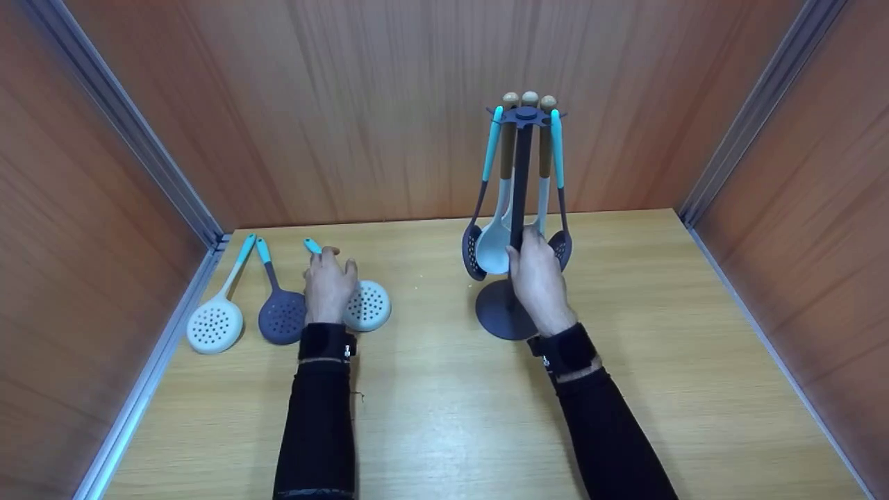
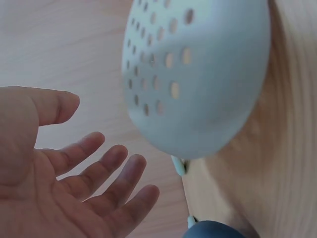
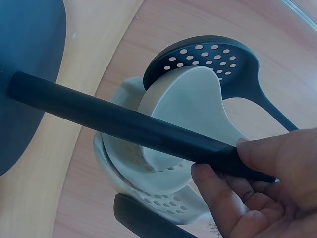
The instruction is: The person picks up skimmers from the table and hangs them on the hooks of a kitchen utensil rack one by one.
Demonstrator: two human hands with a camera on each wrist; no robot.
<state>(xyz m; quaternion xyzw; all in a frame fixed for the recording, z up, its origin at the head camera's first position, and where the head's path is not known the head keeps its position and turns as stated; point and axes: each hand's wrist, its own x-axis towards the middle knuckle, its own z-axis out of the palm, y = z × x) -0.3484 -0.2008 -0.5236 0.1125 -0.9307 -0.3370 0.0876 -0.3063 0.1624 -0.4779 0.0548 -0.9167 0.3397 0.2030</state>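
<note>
My left hand (image 1: 330, 286) hovers over a pale perforated skimmer (image 1: 377, 305) with a turquoise handle. In the left wrist view its fingers are spread and loosely bent, apart from the skimmer's head (image 2: 218, 99). The hand hides most of that handle in the head view. My right hand (image 1: 543, 281) grips the dark post (image 3: 124, 124) of a utensil stand (image 1: 501, 312), thumb on one side and fingers on the other. From its top hang dark perforated utensils (image 1: 473, 253) with turquoise handles and pale ladles (image 1: 493, 248) with brown handles, partly hidden behind the post.
Left of my left hand lie a white skimmer (image 1: 214, 325) and a dark slotted turner (image 1: 281, 318), handles pointing to the back wall. Wood-look panels (image 1: 347, 111) enclose the wooden table (image 1: 444, 417) at the back and both sides, with metal rails (image 1: 156, 163) at the corners.
</note>
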